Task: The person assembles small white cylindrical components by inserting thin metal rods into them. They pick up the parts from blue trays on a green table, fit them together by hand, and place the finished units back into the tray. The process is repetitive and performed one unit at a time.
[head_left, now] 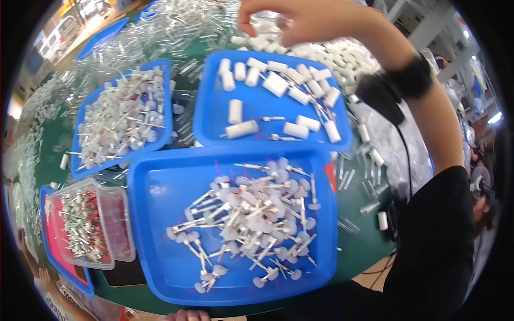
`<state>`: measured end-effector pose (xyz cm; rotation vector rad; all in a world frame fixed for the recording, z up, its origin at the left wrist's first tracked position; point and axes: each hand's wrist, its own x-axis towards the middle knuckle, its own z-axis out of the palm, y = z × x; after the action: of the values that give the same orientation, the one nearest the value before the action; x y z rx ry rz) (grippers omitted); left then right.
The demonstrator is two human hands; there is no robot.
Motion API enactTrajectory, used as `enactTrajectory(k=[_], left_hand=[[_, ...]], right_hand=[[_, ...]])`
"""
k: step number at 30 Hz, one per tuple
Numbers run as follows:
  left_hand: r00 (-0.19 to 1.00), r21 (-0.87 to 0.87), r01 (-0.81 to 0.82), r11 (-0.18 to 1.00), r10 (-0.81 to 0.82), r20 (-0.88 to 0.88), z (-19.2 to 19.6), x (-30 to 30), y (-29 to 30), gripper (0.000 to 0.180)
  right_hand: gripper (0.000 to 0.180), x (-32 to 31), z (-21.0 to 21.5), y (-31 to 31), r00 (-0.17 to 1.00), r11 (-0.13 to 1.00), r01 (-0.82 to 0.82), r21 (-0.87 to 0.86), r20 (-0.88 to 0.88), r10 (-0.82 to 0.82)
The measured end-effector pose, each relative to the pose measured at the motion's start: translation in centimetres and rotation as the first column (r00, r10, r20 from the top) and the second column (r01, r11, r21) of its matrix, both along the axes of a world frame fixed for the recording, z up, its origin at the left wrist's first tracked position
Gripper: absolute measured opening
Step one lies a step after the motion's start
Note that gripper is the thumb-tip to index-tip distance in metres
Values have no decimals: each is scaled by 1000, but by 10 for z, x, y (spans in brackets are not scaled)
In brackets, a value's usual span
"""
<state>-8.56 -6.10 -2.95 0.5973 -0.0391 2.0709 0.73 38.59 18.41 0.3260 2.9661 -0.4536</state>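
Note:
My right hand (305, 20) reaches over the far pile of white cylinders (334, 56). Its fingers are curved and apart, somewhat blurred, and nothing shows between them. Just below it stands a blue tray (206, 101) with loose white cylinders (235, 111) and a few thin metal-tipped pieces (273, 118). Closest to me, a larger blue tray (160, 214) bears a heap of thin white sticks with translucent round caps (251, 208) and fine red wires. At the bottom edge only the fingers of my left hand (188, 315) show, near that tray's rim; what they do is hidden.
A blue tray (167, 107) of similar capped pieces stands at the left. Below it, a clear plastic box (110, 235) contains small red-and-white parts. Clear tubes (182, 27) lie heaped at the back. A black wrist device (399, 85) with a cable (408, 155) hangs along my right arm.

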Motion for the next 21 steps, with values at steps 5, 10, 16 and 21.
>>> enactTrajectory(k=[5, 10, 16, 21], left_hand=[[999, -81, 43, 996, -43, -5, 2, -1, -13, 12], [997, -81, 74, 994, -71, 38, 6, 6, -4, 13], [991, 2, 93, 996, -92, -95, -3, 2, -6, 12], [941, -210, -127, 969, 51, -334, -2, 15, -10, 28]], right_hand=[[38, 113, -27, -53, 961, 955, 192, -228, -152, -230], [37, 201, -92, -102, 768, 705, 563, -431, -41, -639], [44, 220, -129, -117, 725, 719, 678, -152, -23, -688], [56, 221, -133, -118, 742, 740, 670, 54, -60, -667]])
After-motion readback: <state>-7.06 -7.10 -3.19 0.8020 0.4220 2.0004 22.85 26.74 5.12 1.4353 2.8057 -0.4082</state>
